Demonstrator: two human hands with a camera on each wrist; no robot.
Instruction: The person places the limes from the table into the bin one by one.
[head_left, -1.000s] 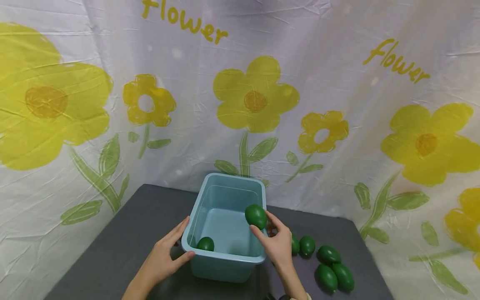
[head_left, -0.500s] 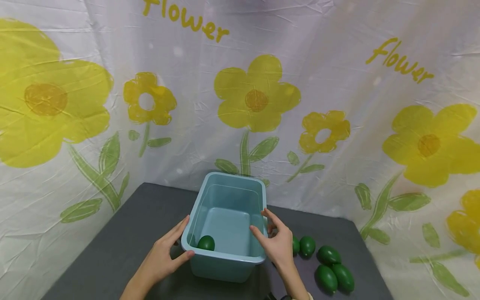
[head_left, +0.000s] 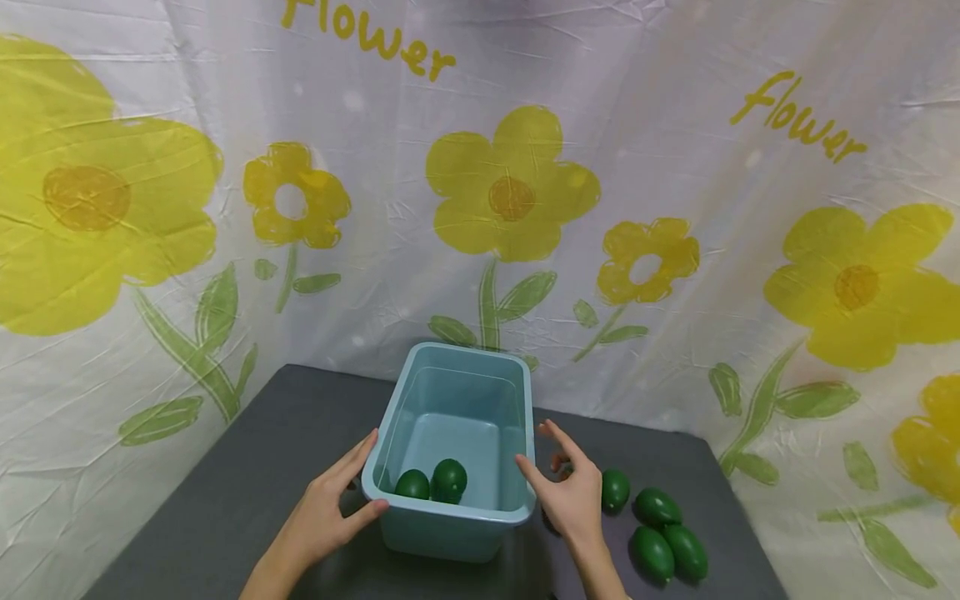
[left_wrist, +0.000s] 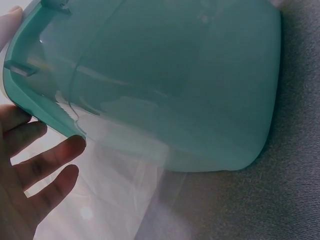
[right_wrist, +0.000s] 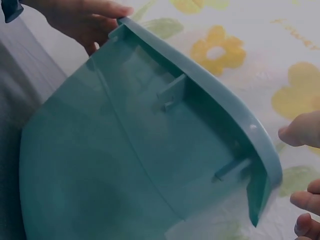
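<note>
A light blue plastic bin [head_left: 448, 513] stands on the dark grey table. Two green egg-shaped fruits [head_left: 413, 484] [head_left: 449, 480] lie side by side on its floor near the front left. My left hand [head_left: 330, 504] braces the front left corner, thumb along the rim and straight fingers on the outer wall. In the left wrist view those fingers [left_wrist: 45, 165] spread just under the bin's rim [left_wrist: 40, 107]. My right hand [head_left: 564, 483] hovers beside the right wall with spread fingers, holding nothing. Its fingertips [right_wrist: 300, 132] sit just off the rim [right_wrist: 235, 117].
Several more green fruits lie on the table right of the bin, one [head_left: 615, 490] near my right hand and others [head_left: 657, 507] [head_left: 651, 552] [head_left: 686, 552] further right. A flower-printed cloth [head_left: 510, 183] hangs close behind the table.
My right hand let go of the green fruit it held over the bin; the fruit now lies beside the first one. The hand drew slightly right of the rim.
</note>
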